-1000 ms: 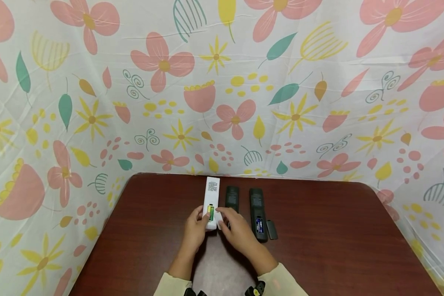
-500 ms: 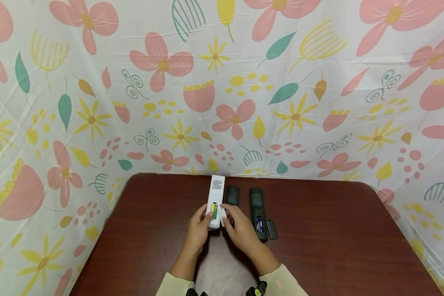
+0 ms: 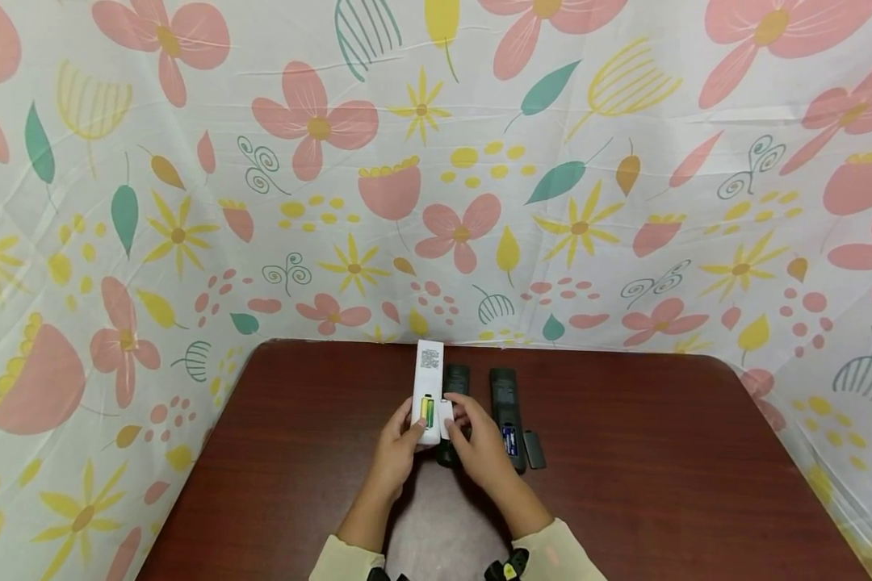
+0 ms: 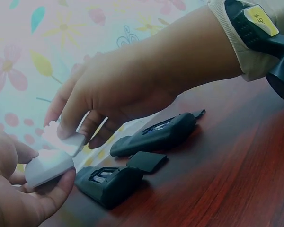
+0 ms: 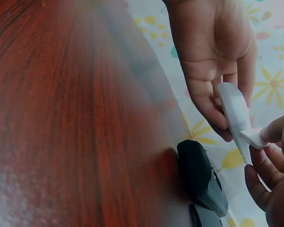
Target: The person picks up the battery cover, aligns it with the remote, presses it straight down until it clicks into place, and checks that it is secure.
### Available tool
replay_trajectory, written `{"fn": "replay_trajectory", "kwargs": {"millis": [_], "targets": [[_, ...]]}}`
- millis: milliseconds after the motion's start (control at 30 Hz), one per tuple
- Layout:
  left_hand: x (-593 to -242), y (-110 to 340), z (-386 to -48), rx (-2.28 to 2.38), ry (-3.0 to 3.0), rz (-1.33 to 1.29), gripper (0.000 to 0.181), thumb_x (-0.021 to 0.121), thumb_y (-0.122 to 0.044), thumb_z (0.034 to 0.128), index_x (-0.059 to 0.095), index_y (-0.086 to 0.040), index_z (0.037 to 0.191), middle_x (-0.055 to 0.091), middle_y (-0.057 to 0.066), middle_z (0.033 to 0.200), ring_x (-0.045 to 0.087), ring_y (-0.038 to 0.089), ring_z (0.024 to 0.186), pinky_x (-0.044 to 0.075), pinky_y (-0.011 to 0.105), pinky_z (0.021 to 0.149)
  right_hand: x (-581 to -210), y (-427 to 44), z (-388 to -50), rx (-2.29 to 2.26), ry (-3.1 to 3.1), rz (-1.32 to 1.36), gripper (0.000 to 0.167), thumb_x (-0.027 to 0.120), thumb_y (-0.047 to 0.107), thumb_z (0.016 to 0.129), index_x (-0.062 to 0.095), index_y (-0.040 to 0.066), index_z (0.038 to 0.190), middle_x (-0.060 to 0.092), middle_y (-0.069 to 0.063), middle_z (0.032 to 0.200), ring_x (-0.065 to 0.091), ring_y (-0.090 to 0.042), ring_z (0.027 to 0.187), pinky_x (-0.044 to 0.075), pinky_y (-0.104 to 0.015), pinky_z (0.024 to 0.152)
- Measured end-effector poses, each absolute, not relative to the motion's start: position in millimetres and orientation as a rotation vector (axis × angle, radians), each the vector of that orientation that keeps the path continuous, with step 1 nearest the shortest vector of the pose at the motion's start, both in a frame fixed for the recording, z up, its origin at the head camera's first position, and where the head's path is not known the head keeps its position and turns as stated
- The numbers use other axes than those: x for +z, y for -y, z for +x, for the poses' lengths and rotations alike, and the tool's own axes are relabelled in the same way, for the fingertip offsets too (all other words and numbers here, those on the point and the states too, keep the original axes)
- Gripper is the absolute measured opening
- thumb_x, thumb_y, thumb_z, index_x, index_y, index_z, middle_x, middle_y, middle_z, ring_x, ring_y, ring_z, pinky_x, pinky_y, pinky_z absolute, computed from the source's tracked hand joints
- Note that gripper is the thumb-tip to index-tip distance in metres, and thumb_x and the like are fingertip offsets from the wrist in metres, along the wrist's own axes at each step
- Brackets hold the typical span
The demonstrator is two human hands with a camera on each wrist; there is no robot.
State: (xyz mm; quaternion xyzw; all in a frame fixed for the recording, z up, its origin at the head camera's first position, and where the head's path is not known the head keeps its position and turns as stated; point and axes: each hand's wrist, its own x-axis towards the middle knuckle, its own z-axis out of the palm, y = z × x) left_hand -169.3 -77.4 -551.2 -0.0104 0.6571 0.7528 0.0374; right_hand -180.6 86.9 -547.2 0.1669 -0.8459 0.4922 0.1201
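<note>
Where the pale sleeves (image 3: 561,552) come in: 6 o'clock in the head view, with a dark wrist mount (image 3: 507,567) marked in yellow at the right cuff and part of another at the left.
Left hand (image 3: 396,450): 7 o'clock of the white remote (image 3: 429,375), fingers gripping its near end, thumb laid over the back beside the slot.
Right hand (image 3: 478,442): 5 o'clock of the same remote, bent fingers and thumb pinching a white cover (image 3: 446,415).
White cover: at 3 o'clock of the slot, just beside the remote's edge; whether the two touch, I cannot tell.
White remote: held above the bench (image 3: 262,484), back upward, its far end toward 12 o'clock and bearing a printed square; yellow-and-green batteries (image 3: 427,411) show in the slot, too small to count.
Middle dark remote (image 3: 457,378): on the bench, partly hidden by the right hand; the left wrist view shows its filled battery slot and a loose dark cover (image 4: 146,161) beside it.
Right dark remote (image 3: 505,391): 3 o'clock of the middle one, blue batteries (image 3: 509,441) uncovered, a second dark cover (image 3: 534,450) lying at its 4 o'clock.
Flowered cloth (image 3: 458,161): hanging beyond the bench, from 10 round through 12 to 2 o'clock.
</note>
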Motion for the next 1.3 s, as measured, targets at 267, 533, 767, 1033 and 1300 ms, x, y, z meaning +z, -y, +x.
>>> {"fn": "replay_trajectory", "kwargs": {"millis": [267,533,767,1033,1300], "targets": [[-552,78,-170,2.312,-1.952,0.069,0.060,0.050,-0.008,0.1040,0.027,-0.004,0.159,0.046,0.027,0.147,0.060,0.025,0.117,0.057,0.030,0.092,-543,-89,-183,1.536,2.437,0.414,0.040,0.065,0.008,0.097,0.059,0.016,0.136,0.066,-0.003,0.104,0.062,-0.013,0.089,0.055,-0.026,0.076],[-552,79,-170,2.305,-1.892,0.133,0.062,0.050,-0.006,0.1031,0.025,-0.006,0.160,0.043,0.025,0.150,0.059,0.022,0.118,0.055,0.031,0.096,-540,-92,-186,1.625,2.420,0.334,0.038,0.064,0.010,0.099,0.058,0.015,0.136,0.064,-0.003,0.105,0.060,-0.014,0.091,0.055,-0.025,0.075],[-552,78,-168,2.282,-1.869,0.160,0.064,0.050,-0.006,0.1028,0.022,-0.007,0.161,0.041,0.023,0.153,0.059,0.020,0.118,0.054,0.032,0.098,-536,-92,-188,1.684,2.377,0.324,0.038,0.064,0.009,0.098,0.058,0.019,0.135,0.064,-0.004,0.105,0.060,-0.013,0.090,0.055,-0.024,0.076],[-549,77,-166,2.272,-1.828,0.179,0.066,0.047,-0.001,0.1016,0.021,-0.011,0.162,0.039,0.021,0.155,0.057,0.022,0.122,0.053,0.032,0.100,-521,-86,-184,1.723,2.362,0.304,0.038,0.063,0.001,0.097,0.058,0.003,0.135,0.066,-0.016,0.104,0.064,-0.025,0.088,0.055,-0.028,0.075],[-548,77,-164,2.276,-1.772,0.237,0.067,0.047,0.000,0.1013,0.020,-0.010,0.162,0.037,0.023,0.155,0.055,0.024,0.127,0.052,0.034,0.103,-493,-84,-173,1.766,2.356,0.367,0.034,0.062,0.000,0.097,0.059,-0.001,0.131,0.065,-0.017,0.101,0.065,-0.024,0.085,0.054,-0.027,0.076]]}}
